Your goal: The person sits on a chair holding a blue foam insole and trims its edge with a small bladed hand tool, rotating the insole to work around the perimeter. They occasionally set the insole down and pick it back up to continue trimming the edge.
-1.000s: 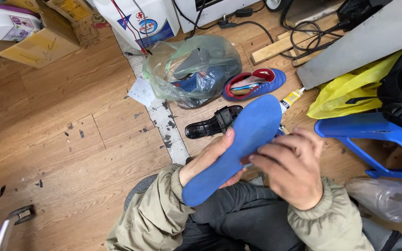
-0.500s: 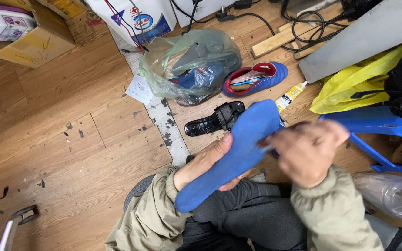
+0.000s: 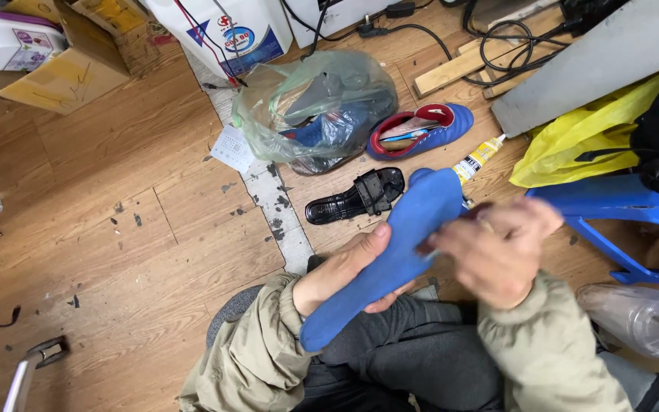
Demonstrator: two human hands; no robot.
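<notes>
Right hand (image 3: 497, 255) has slid up from mid-insole to the toe end of the blue insole (image 3: 390, 255), fingers curled on something small and dark (blurred, can't tell what). Left hand (image 3: 348, 267) grips the insole mid-length, above the lap, just below the black sandal (image 3: 356, 197). Risk: thin insole flexes under pressure and twists out of the one-hand grip.

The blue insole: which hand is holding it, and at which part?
The left hand grips the blue insole around its middle, thumb on top and fingers underneath. The right hand is at its upper edge near the toe end; motion blur hides its grip.
</notes>
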